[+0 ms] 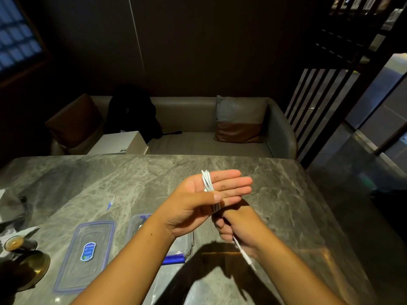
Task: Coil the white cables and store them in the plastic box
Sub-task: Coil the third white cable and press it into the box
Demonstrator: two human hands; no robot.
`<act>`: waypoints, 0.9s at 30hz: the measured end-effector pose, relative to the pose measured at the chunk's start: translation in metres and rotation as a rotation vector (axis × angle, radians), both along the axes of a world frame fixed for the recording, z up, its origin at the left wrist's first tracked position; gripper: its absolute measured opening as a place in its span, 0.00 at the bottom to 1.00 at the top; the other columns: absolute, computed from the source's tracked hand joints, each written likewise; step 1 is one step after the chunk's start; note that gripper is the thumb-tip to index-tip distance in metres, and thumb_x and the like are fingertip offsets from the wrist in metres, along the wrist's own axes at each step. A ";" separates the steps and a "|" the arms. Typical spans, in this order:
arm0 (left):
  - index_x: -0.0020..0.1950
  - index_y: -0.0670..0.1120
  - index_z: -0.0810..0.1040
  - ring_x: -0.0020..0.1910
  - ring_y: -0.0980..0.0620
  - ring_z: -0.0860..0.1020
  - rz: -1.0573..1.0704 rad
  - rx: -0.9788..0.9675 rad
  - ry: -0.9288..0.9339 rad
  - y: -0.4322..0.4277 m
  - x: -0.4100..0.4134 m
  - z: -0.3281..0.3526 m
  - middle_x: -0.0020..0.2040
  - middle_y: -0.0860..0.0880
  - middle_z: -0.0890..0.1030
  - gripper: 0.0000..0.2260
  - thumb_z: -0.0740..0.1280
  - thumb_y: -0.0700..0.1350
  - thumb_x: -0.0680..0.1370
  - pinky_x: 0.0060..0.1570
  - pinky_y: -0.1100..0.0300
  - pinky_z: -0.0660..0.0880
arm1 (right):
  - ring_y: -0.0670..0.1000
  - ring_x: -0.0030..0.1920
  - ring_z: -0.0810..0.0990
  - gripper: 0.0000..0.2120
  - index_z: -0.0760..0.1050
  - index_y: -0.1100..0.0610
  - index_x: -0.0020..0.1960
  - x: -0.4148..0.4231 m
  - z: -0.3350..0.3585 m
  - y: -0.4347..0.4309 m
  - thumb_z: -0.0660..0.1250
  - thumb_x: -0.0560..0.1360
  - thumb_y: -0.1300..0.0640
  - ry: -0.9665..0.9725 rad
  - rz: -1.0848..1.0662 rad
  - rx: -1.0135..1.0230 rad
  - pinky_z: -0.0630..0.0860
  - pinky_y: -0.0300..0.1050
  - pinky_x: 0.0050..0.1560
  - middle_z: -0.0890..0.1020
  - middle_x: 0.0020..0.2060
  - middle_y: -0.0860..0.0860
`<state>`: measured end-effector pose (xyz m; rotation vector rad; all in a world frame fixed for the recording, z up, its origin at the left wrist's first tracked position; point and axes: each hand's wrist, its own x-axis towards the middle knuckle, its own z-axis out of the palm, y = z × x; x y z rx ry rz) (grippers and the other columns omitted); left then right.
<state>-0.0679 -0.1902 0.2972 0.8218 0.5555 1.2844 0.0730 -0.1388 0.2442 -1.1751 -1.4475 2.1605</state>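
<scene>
My left hand (204,194) is held palm up above the marble table, fingers straight, with a white cable (208,183) wound in several loops around them and the thumb pressing on the loops. Just below it, my right hand (237,227) grips the cable's loose end, whose white plug (245,255) sticks out downward past the wrist. The clear plastic box (187,245) with a blue clip sits on the table under my left forearm, mostly hidden. Its lid (87,254), clear with a blue rim and a blue label, lies flat to the left of it.
A small cup (14,243) and a gold saucer (33,267) stand at the table's left edge. A small blue-and-white scrap (111,202) lies left of centre. Behind the table is a grey sofa (187,119) with cushions, a black bag and a white box.
</scene>
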 end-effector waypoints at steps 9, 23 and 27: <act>0.72 0.34 0.65 0.69 0.36 0.72 0.125 -0.077 0.032 0.006 -0.017 -0.019 0.69 0.34 0.73 0.23 0.56 0.26 0.77 0.69 0.47 0.68 | 0.44 0.23 0.67 0.10 0.80 0.57 0.52 0.021 0.032 -0.033 0.59 0.82 0.59 -0.155 0.298 0.232 0.65 0.37 0.26 0.73 0.24 0.47; 0.68 0.35 0.73 0.62 0.42 0.78 -0.063 -0.170 0.090 0.005 0.002 -0.025 0.62 0.37 0.79 0.20 0.61 0.27 0.76 0.65 0.49 0.72 | 0.45 0.31 0.77 0.12 0.79 0.51 0.37 0.030 0.100 0.013 0.73 0.72 0.44 -0.562 0.365 1.098 0.70 0.39 0.31 0.79 0.29 0.47; 0.61 0.38 0.78 0.57 0.42 0.78 -0.090 -0.186 0.085 0.004 0.001 -0.029 0.55 0.39 0.81 0.18 0.61 0.27 0.75 0.70 0.40 0.64 | 0.44 0.29 0.82 0.04 0.82 0.50 0.39 0.027 0.106 0.027 0.75 0.72 0.54 -0.418 0.378 0.948 0.80 0.43 0.32 0.83 0.30 0.49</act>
